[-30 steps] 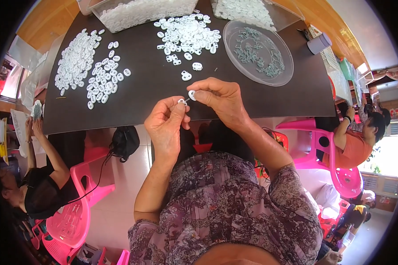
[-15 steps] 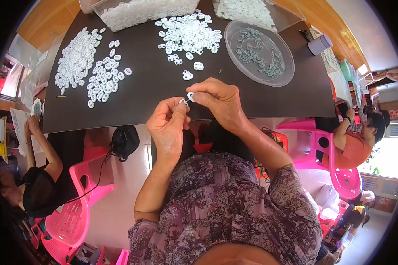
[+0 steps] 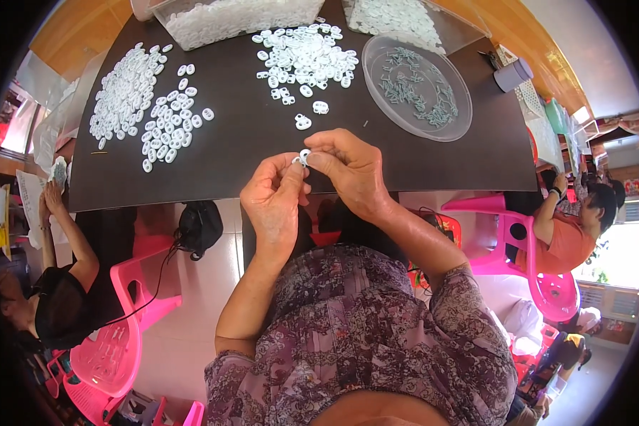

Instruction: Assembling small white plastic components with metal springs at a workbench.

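Observation:
Above the table's near edge, my two hands meet fingertip to fingertip. My left hand [image 3: 272, 197] pinches a small white plastic piece [image 3: 298, 162] between thumb and fingers. A second white plastic piece [image 3: 304, 153] is gripped by the thumb and forefinger of my right hand [image 3: 353, 174]. Both pieces touch or nearly touch; fingers cover much of them. Just beyond my hands lie a few loose white pieces [image 3: 303, 122] and a grey-green pin [image 3: 366, 123]. A heap of similar white pieces [image 3: 307, 57] spreads farther back.
White two-holed oval pieces [image 3: 126, 92] form a large pile at left, beside a smaller group [image 3: 170, 126]. A round clear tray [image 3: 464, 92] at right holds grey-green pins [image 3: 399, 91]. Bins [image 3: 241, 32] of white pieces, a grey-lidded container [image 3: 512, 74], pink chairs [image 3: 106, 355] and co-workers surround me.
My hands have drawn closer together. The two white pieces, apart with a thin pin between them before, now meet. The view has shifted slightly.

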`<state>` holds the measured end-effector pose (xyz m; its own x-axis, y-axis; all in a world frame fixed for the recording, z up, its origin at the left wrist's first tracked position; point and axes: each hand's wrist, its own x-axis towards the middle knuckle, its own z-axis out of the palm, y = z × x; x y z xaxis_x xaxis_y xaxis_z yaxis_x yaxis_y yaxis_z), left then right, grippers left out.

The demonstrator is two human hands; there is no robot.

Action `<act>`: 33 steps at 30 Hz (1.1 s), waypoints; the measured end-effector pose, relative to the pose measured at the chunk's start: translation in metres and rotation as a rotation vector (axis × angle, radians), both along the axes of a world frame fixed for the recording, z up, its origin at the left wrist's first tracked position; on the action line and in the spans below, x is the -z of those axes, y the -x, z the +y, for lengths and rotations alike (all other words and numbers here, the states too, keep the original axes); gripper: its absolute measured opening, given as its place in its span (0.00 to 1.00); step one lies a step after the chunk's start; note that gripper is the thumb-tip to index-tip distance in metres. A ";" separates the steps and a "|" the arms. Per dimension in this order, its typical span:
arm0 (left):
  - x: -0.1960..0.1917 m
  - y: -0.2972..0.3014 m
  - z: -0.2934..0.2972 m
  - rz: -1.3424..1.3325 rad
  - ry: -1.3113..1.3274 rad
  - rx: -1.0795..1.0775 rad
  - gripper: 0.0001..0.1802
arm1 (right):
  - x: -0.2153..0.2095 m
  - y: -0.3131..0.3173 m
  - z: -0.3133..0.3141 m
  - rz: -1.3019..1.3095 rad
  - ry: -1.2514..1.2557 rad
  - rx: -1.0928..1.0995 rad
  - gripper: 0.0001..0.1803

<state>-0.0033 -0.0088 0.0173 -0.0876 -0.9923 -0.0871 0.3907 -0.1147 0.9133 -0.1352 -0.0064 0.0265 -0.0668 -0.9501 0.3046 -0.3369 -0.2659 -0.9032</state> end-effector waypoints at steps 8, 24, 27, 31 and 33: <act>-0.002 -0.001 -0.002 0.023 -0.007 0.036 0.09 | 0.004 0.005 -0.003 0.016 0.046 -0.003 0.08; 0.005 0.002 -0.004 0.029 0.075 0.085 0.14 | -0.004 0.008 -0.003 -0.098 -0.143 -0.005 0.05; 0.005 0.003 -0.005 0.034 0.076 0.083 0.13 | -0.003 0.010 -0.006 -0.005 -0.065 -0.041 0.05; 0.005 0.003 -0.006 0.047 0.048 0.092 0.13 | -0.001 0.011 -0.005 0.070 -0.005 -0.045 0.07; 0.004 0.005 -0.007 0.065 0.045 0.069 0.12 | 0.000 0.011 -0.004 0.082 0.030 -0.050 0.07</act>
